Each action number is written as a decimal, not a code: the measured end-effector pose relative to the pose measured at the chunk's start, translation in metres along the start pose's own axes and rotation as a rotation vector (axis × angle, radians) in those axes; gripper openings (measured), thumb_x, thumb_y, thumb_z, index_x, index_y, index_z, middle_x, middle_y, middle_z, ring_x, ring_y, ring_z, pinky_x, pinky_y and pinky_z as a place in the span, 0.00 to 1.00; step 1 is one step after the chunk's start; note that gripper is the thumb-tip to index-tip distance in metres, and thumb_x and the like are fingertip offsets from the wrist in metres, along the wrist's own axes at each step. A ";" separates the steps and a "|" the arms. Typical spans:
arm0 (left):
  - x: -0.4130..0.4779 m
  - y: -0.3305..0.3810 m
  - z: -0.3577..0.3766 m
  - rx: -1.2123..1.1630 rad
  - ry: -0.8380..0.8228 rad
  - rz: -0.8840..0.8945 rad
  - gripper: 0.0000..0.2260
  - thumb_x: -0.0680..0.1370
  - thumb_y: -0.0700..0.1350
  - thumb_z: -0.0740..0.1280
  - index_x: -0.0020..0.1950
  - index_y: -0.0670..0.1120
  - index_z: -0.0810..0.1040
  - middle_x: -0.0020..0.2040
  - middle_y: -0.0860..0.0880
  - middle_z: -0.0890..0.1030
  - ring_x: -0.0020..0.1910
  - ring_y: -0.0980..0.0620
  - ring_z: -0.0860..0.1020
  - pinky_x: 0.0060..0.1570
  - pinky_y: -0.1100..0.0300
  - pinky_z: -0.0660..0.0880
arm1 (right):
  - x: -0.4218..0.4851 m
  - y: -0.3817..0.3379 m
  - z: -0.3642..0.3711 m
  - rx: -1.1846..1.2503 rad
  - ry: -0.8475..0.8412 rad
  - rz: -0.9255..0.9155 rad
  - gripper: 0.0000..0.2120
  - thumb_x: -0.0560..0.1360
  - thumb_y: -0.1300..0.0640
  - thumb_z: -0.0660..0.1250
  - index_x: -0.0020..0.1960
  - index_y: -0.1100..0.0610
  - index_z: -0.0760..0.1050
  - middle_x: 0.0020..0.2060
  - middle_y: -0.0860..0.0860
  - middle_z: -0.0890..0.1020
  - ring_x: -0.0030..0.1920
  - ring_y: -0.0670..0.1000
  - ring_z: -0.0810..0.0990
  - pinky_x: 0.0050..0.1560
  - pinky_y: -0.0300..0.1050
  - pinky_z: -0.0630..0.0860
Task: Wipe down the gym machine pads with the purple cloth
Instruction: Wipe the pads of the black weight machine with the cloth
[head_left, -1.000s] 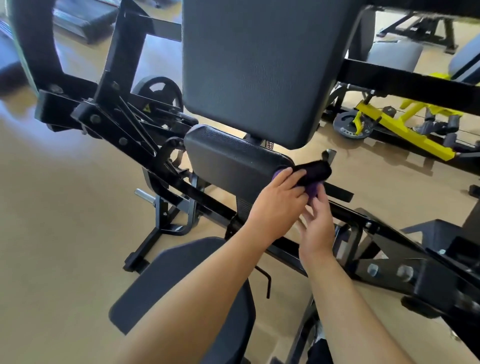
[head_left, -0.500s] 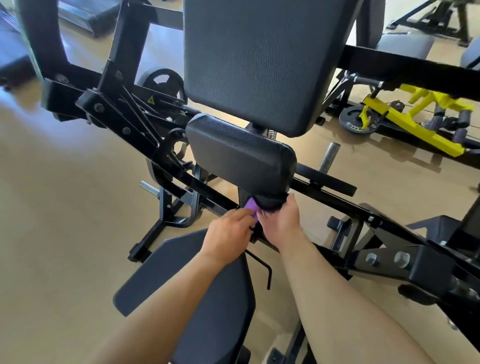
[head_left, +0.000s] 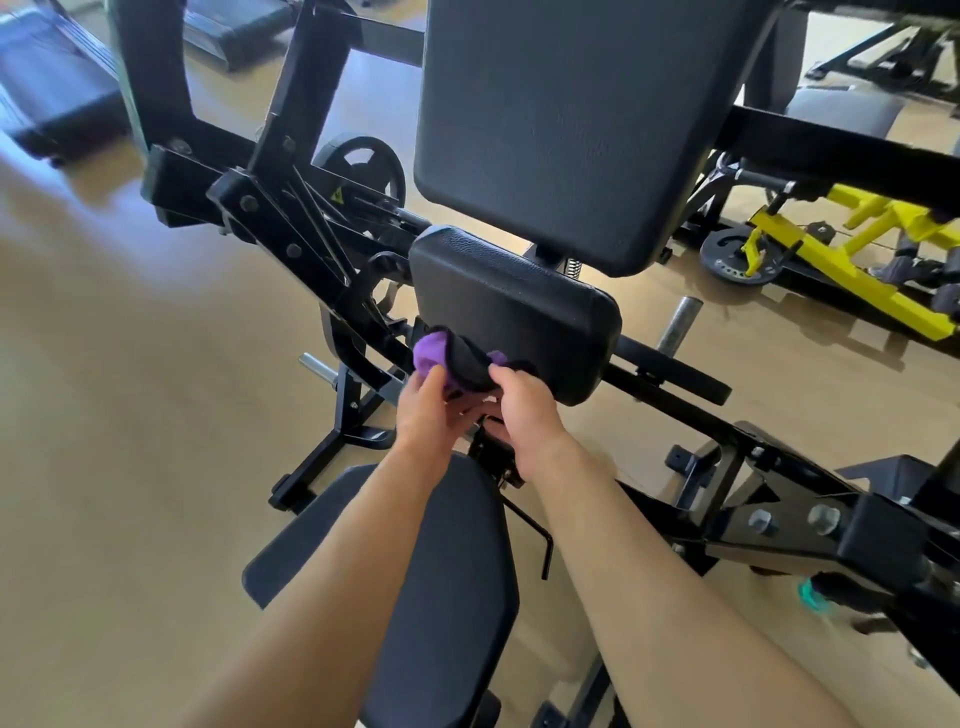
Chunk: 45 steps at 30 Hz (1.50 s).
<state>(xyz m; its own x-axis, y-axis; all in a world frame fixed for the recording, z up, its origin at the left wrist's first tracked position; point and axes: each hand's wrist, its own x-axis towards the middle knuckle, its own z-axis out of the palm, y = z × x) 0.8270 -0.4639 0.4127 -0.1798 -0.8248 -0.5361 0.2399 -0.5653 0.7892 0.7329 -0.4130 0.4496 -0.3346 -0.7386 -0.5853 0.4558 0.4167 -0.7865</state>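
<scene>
The purple cloth (head_left: 434, 358), with a black side showing, is bunched against the lower left corner of the small black pad (head_left: 519, 306). My left hand (head_left: 428, 410) grips its left end from below. My right hand (head_left: 524, 415) holds its right end at the pad's bottom edge. Above stands the large black back pad (head_left: 576, 114). The black seat pad (head_left: 447, 582) lies under my forearms.
The black machine frame (head_left: 280, 218) runs diagonally from upper left to lower right, with a steel peg (head_left: 678, 325) on the right. A yellow machine (head_left: 841, 260) stands at the back right, treadmills (head_left: 52, 88) at the back left. Tan floor (head_left: 130, 415) spreads to the left.
Both hands carried the cloth from the small pad's right end down along its bottom edge, then up to its lower left corner. More of the cloth shows now.
</scene>
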 end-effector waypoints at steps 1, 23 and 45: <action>0.003 0.009 0.003 -0.101 0.027 0.008 0.09 0.81 0.39 0.60 0.56 0.40 0.79 0.47 0.42 0.84 0.39 0.50 0.85 0.39 0.57 0.81 | -0.002 -0.002 -0.001 -0.059 -0.004 -0.018 0.09 0.83 0.55 0.59 0.51 0.52 0.77 0.53 0.56 0.82 0.49 0.54 0.82 0.55 0.52 0.79; -0.092 -0.039 0.109 0.989 -0.228 0.760 0.06 0.81 0.50 0.65 0.49 0.55 0.82 0.39 0.59 0.82 0.37 0.63 0.78 0.38 0.67 0.73 | -0.034 -0.009 -0.097 0.434 0.238 0.081 0.15 0.80 0.55 0.58 0.56 0.57 0.82 0.56 0.63 0.84 0.56 0.61 0.83 0.66 0.58 0.75; -0.270 -0.060 -0.006 1.331 -0.547 0.228 0.13 0.74 0.62 0.68 0.57 0.61 0.78 0.56 0.57 0.79 0.54 0.57 0.78 0.57 0.56 0.75 | -0.228 0.049 -0.141 -0.131 0.028 0.130 0.11 0.81 0.50 0.64 0.58 0.55 0.77 0.52 0.57 0.82 0.48 0.56 0.81 0.40 0.50 0.80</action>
<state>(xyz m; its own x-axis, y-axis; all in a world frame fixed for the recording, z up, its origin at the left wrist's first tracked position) 0.8666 -0.2077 0.5084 -0.6657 -0.6135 -0.4248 -0.6765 0.2558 0.6906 0.7145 -0.1496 0.5167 -0.3038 -0.6597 -0.6874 0.3856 0.5746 -0.7219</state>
